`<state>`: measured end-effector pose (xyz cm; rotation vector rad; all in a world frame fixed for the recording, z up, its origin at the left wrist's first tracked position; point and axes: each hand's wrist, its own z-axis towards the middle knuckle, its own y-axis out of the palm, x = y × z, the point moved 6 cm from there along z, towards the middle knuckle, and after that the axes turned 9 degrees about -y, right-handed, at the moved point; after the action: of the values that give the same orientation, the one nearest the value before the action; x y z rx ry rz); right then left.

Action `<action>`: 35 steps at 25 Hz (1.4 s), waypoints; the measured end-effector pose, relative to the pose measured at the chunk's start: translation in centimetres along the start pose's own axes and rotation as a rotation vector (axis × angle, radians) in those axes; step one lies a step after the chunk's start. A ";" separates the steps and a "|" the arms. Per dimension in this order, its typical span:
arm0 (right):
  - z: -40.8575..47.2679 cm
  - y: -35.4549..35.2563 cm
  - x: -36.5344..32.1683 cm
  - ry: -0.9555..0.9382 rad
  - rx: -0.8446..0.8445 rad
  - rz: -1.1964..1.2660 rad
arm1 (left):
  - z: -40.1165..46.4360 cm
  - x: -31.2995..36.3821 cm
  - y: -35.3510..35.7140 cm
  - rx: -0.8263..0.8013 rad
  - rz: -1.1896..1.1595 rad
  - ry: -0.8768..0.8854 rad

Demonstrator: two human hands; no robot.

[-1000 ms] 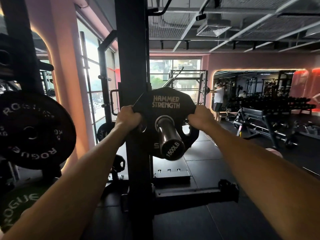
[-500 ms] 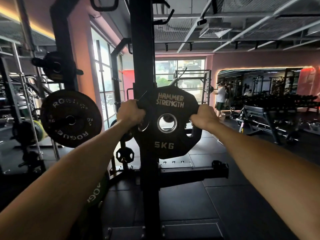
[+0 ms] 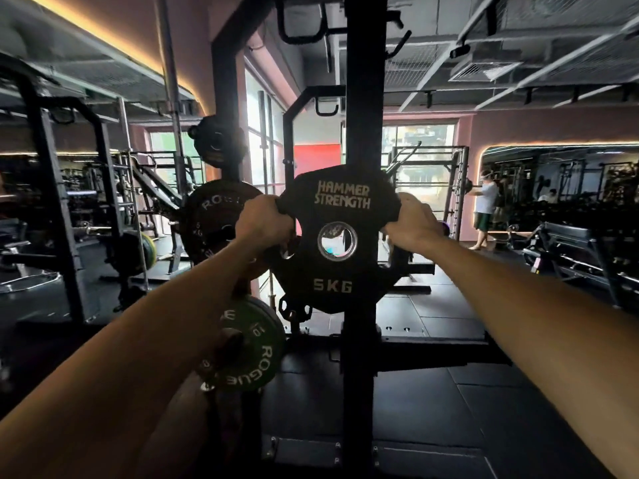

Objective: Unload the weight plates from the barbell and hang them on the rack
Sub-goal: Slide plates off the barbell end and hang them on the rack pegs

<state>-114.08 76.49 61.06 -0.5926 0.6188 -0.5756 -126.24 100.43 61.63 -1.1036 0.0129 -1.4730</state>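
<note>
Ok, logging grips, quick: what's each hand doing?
Left hand: gripping the black Hammer Strength 5 kg plate.
Right hand: gripping the same plate.

A commercial gym is showing itself here. Black steel rack uprights (image 3: 363, 133) are rising just behind the gripped 5 kg plate (image 3: 337, 236), Rogue plates (image 3: 214, 216) are hanging to its left, a green plate (image 3: 250, 354) is sitting below, and benches (image 3: 567, 243) are standing far right on rubber flooring (image 3: 432, 392).

5 kg plate (image 3: 333, 271): matt black rubber w/ shiny metal ring (image 3: 337, 240) in the hole. Green plate (image 3: 254, 354): dull rubber. Rack post (image 3: 363, 133): matt black metal.
</note>
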 end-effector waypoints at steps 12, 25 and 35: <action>2.2 16.6 -26.0 -0.075 -0.119 0.022 | 9.0 -23.6 -16.9 0.003 0.050 -0.045; 12.2 31.0 -29.3 -0.107 -0.190 -0.025 | 22.1 -35.0 -13.2 -0.089 -0.014 -0.048; 20.3 41.1 -26.1 -0.051 -0.256 -0.072 | 32.6 -40.3 -4.5 -0.123 0.052 -0.056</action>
<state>-105.23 128.33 56.98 -0.8710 0.6296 -0.5507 -117.29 151.50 57.79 -1.2346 0.0934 -1.4088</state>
